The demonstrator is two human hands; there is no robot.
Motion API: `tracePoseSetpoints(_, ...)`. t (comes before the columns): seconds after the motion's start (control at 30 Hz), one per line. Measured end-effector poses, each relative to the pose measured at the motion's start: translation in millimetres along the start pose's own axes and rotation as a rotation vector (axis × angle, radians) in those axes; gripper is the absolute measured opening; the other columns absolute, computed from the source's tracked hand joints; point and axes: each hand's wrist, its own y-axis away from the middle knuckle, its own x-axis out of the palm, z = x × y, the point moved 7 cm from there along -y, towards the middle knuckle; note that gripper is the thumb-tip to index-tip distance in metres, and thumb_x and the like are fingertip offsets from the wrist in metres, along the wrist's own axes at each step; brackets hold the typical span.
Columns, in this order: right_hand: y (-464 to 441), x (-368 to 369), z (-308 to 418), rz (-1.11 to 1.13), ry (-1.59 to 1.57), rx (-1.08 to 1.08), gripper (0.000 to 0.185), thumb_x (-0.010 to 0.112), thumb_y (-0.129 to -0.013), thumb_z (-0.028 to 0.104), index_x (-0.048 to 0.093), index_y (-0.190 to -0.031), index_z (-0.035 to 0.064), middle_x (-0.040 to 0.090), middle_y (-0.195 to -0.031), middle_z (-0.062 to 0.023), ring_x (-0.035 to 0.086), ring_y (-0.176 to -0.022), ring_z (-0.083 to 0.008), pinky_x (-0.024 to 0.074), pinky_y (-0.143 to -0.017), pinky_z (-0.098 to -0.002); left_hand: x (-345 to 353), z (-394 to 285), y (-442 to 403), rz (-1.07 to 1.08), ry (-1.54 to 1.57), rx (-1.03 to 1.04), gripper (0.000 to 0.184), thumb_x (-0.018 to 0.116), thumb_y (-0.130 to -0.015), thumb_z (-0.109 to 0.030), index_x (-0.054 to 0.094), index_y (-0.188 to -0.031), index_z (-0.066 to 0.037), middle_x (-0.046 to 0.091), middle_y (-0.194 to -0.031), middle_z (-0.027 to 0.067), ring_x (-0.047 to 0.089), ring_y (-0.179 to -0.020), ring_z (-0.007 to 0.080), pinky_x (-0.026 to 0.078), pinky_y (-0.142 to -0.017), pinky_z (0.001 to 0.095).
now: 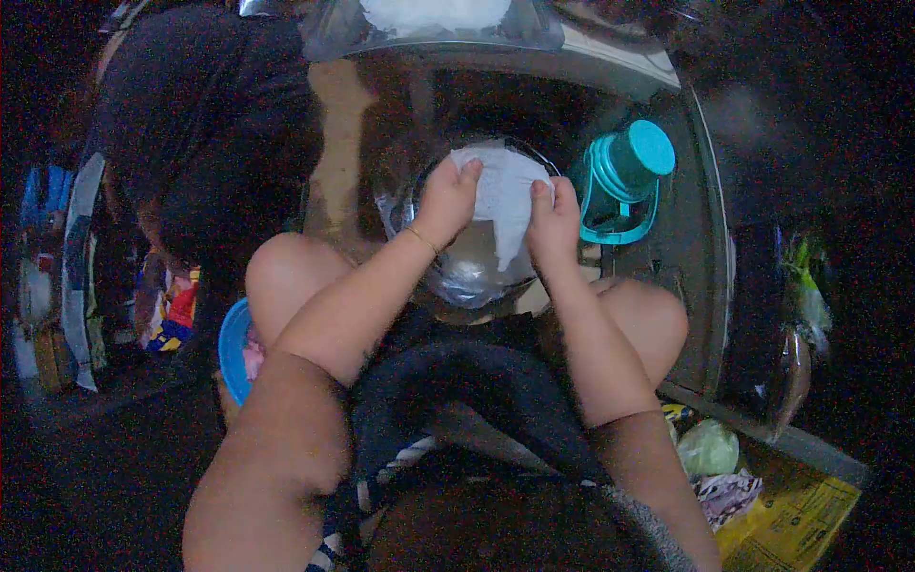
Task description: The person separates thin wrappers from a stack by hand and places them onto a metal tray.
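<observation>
A thin, limp white cloth (498,191) is stretched between my two hands. My left hand (448,202) pinches its left edge with the thumb on top. At the right edge my right hand (555,224) grips it between thumb and curled fingers. One corner of the cloth hangs down toward me. Directly beneath is a round, shiny metal basin (467,286) between my bent knees, with its rim partly hidden by my hands and the cloth. What lies under the cloth in the basin I cannot make out.
Teal plastic pails (631,157) stand to the right. A blue tub (232,348) with pink contents sits beside my left knee. Another person in dark clothing (210,114) is close on the left. A pale green round vegetable (708,448) and a yellow sheet (801,520) lie lower right.
</observation>
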Motion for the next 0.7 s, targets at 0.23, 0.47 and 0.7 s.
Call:
tracePoseSetpoints(0.23,0,-5,11,0.012,-0.108,0.005,0.014,0.052,-0.094,0.017,0.052,-0.089,0.0044,0.054,-0.081,-0.001,0.046,-0.074,-0.0085,0.0407,-0.068,-0.0254,13,21,-1,0.322,0.019,-0.299,0.03,0.059,-0.089,-0.026,0.062,-0.106,-0.002,0.066,-0.098,0.0075,0.061,-0.088,0.0173,0.048,-0.081,0.0327)
tracePoseSetpoints(0.47,7,0,8,-0.029,-0.193,-0.022,0.017,0.052,-0.095,0.021,0.051,-0.092,0.0047,0.054,-0.082,-0.0013,0.047,-0.075,-0.0082,0.0415,-0.068,-0.025,31,17,22,0.568,0.074,-0.292,0.042,0.075,-0.076,-0.028,0.063,-0.109,-0.005,0.066,-0.1,0.0036,0.059,-0.089,0.0149,0.046,-0.081,0.0296)
tracePoseSetpoints(0.7,11,4,12,-0.011,-0.212,0.055,0.02,0.053,-0.091,0.018,0.054,-0.099,0.0003,0.058,-0.096,-0.0146,0.055,-0.09,-0.0265,0.0421,-0.084,-0.0373,33,-15,34,0.375,0.556,-0.475,0.028,0.073,-0.079,-0.02,0.065,-0.101,-0.005,0.065,-0.088,0.0002,0.056,-0.075,0.0099,0.045,-0.067,0.0259)
